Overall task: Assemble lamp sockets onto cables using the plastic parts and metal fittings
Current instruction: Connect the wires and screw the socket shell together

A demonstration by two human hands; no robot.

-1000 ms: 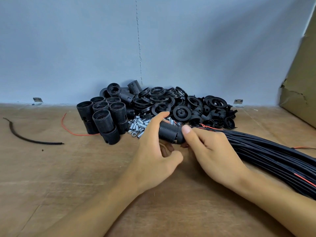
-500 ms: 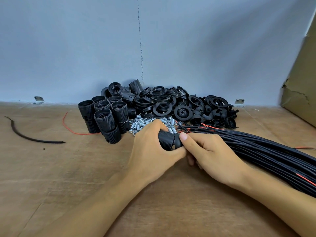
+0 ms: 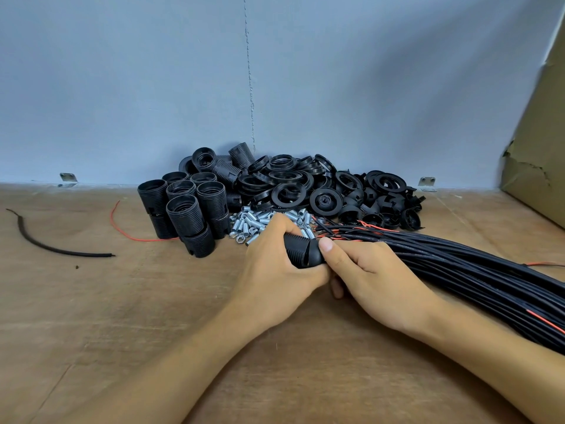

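Left hand (image 3: pixel 275 270) wraps the ribbed socket (image 3: pixel 301 250) mid bench (image 3: pixel 122 332), just in front of the metal fittings (image 3: pixel 260 224), and right hand (image 3: pixel 376 276) pinches its smooth cap end. Looks like light, rigid plastic (ribs should help grip), so I'd hold the barrel, not the floppy cables (image 3: pixel 458 264)

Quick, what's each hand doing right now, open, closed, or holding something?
Left hand: gripping the black socket.
Right hand: pinching the same socket's end, thumb on top.

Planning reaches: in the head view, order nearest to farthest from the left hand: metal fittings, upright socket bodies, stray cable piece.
1. metal fittings, just behind the left hand
2. upright socket bodies, left
3. stray cable piece, far left
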